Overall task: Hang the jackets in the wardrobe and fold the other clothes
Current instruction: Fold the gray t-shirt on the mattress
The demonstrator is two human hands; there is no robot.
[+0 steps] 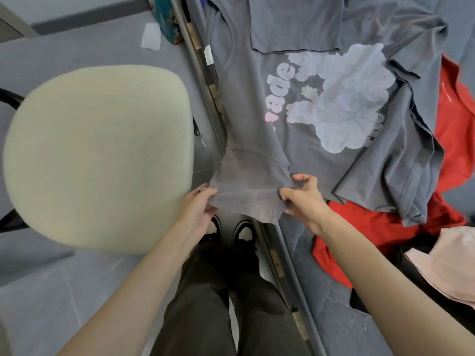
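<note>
A grey T-shirt with a pale cloud print and pink lettering lies spread on the table, print side up. Its far sleeve is folded in over the chest, and its right side is bunched in folds. The near sleeve hangs over the table's edge. My left hand pinches the sleeve's left corner. My right hand pinches its right corner, thumb on top.
A red garment lies under the grey shirt on the right, and a pink garment sits at the right edge. A cream padded chair seat stands left of the table's metal edge. My legs and shoes are below.
</note>
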